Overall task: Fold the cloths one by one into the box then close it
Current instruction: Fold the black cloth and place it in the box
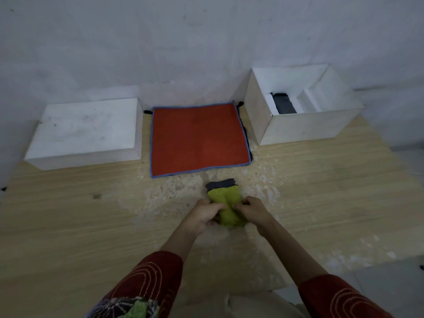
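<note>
Yellow-green cloth (226, 206) on wooden table (91, 214), pinched between left hand (203, 218) and right hand (254, 211).

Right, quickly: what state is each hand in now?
Left hand: closed, gripping the yellow-green cloth.
Right hand: closed, gripping the same cloth.

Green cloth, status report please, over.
Left hand and right hand grip green cloth on table. Open box holds dark cloth. Orange cloth flat, waiting.

SITE: plain indoor room, type unclear | EVIDENCE: bare grey-white wall (160, 42); worn, scuffed wood-grain surface (68, 214) | LIGHT: dim
</note>
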